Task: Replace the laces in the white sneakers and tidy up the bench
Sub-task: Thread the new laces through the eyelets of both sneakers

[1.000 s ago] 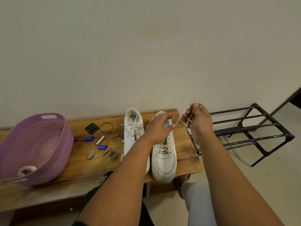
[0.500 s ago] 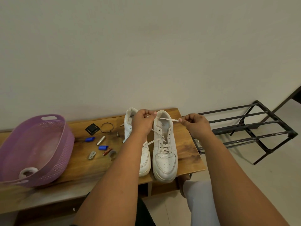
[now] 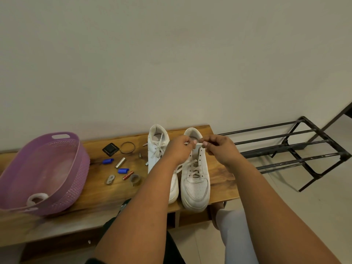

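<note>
Two white sneakers sit side by side on the wooden tabletop (image 3: 219, 168), just right of frame center, toes pointing toward the bottom of the frame. The right sneaker (image 3: 196, 180) is only laced through its lower eyelets; the upper holes are open. The left sneaker (image 3: 159, 149) looks laced further up, with loose ends lying across its tongue, though the forearm covers its front part.

Both hands are up over the right sneaker's collar. The left hand (image 3: 178, 149) and right hand (image 3: 221, 149) are each pinching the same white lace (image 3: 199, 144) between thumb and fingertips, with a short stretch of it running flat between them. More of that lace trails down under the left wrist toward the eyelets.

Left of the shoes there's a scatter of small stuff on the tabletop: a black square piece (image 3: 110, 149), a twisted metal ring (image 3: 127, 147), two blue caps (image 3: 107, 161), a silver cylinder (image 3: 120, 162), a red battery (image 3: 128, 175), a small tape roll (image 3: 134, 179) and a grey metal bit (image 3: 110, 179).

Far left of the frame is a purple plastic basket (image 3: 76, 168) with a white roll (image 3: 36, 198) in it. A black metal shoe rack (image 3: 285, 145) stands on the floor at the right.
</note>
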